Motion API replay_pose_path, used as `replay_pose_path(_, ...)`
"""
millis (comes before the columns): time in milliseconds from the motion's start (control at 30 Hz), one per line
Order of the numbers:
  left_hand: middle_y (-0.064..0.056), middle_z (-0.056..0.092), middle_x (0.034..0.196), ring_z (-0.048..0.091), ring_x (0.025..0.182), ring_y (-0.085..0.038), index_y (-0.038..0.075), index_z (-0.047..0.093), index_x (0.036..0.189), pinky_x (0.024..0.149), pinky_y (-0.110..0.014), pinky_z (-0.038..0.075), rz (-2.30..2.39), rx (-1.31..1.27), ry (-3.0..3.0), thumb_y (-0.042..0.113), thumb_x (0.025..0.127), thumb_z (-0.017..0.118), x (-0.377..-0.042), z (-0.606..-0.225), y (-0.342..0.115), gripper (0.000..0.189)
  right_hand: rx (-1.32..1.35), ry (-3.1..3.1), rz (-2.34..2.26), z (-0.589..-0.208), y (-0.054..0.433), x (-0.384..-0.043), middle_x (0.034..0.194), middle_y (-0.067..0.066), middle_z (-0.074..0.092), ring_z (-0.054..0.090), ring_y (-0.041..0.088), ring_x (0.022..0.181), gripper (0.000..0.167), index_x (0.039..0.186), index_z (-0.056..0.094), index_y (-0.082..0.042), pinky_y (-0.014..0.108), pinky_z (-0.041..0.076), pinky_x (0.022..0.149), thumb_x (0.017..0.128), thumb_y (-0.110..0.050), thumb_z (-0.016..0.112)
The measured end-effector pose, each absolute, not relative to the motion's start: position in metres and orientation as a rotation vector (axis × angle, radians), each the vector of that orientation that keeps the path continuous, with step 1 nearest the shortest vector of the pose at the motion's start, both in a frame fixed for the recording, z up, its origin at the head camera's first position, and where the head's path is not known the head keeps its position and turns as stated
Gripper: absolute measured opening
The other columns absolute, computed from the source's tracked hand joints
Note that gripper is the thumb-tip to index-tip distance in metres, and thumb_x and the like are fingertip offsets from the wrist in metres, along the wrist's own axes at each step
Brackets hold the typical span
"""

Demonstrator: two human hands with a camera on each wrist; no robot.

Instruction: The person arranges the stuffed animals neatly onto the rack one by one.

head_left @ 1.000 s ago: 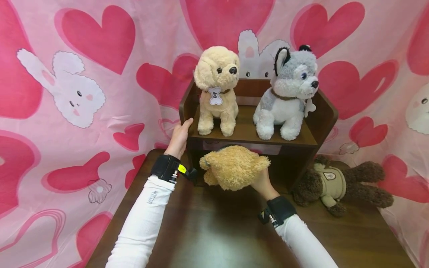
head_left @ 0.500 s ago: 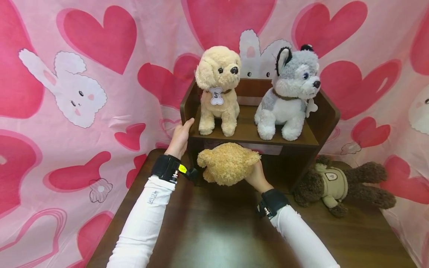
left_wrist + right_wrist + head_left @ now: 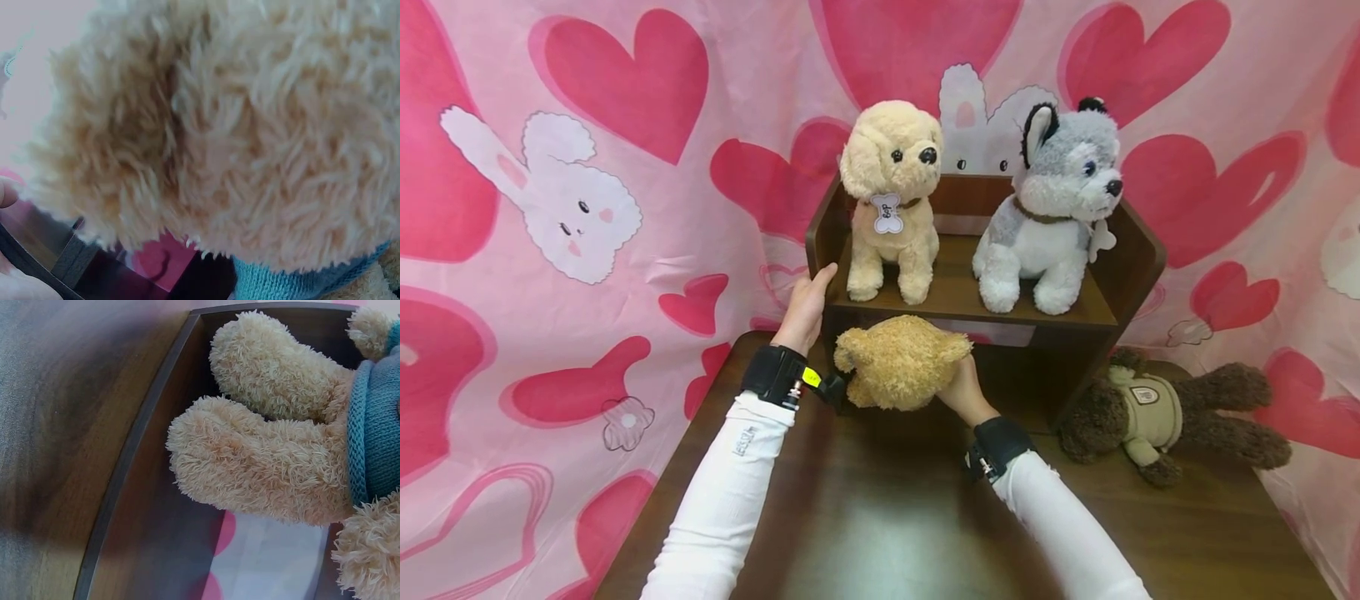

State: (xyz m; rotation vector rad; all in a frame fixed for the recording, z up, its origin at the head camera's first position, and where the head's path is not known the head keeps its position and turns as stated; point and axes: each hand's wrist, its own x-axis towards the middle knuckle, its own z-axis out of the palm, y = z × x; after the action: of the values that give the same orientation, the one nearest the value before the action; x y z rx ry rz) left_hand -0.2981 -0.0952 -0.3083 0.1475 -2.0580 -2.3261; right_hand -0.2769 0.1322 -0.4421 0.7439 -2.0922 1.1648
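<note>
My right hand (image 3: pixel 961 387) holds a tan, shaggy teddy bear (image 3: pixel 902 362) from its right side, its fingers hidden by the fur. The bear is upright in front of the lower compartment of a dark brown wooden shelf (image 3: pixel 970 312). The right wrist view shows the bear's legs (image 3: pixel 250 456) extending over the compartment floor, below a teal knitted sweater (image 3: pixel 381 425). On the shelf's left side panel, my left hand (image 3: pixel 805 310) grips the front edge. Fur from the bear's head (image 3: pixel 281 137) fills most of the left wrist view.
Up on the shelf's top board sit a cream plush dog (image 3: pixel 891 200) with a bone tag and a grey-and-white plush husky (image 3: pixel 1045 208). A dark brown teddy bear (image 3: pixel 1157 412) lies on the table (image 3: pixel 880 517) to the right. Behind hangs a pink heart-patterned cloth (image 3: pixel 625 217).
The right hand has moved the tan bear left and slightly farther in toward the lower compartment. The left hand stays on the shelf's side panel.
</note>
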Motion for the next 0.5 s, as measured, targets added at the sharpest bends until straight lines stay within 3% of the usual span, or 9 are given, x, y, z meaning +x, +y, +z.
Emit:
replay_pose_path(233,-0.006,0.012,0.151,0.008,0.137,-0.019,0.004,0.017,0.144,0.111,-0.035,0.009,-2.336,0.117,-2.042,0.026,0.095,0.045,-0.299,-0.309,-0.095,0.061,0.686,-2.148,1.224,-0.452,0.130,-0.282,0.089,0.019,0.062,0.059,0.034,0.084,0.033,0.096,0.058,0.006,0.045,0.048,0.073,0.066,0.003,0.071)
replay_pose_path(500,-0.007,-0.001,0.152,0.000,0.138,-0.020,0.006,0.003,0.146,0.111,-0.036,0.007,-2.338,0.150,-2.089,0.031,0.095,0.045,-0.296,-0.310,-0.097,0.071,0.641,-2.175,1.240,-0.457,0.127,-0.292,0.089,0.018,0.063,0.059,0.032,0.085,0.034,0.099,0.060,0.006,0.042,0.048,0.076,0.066,0.004,0.069)
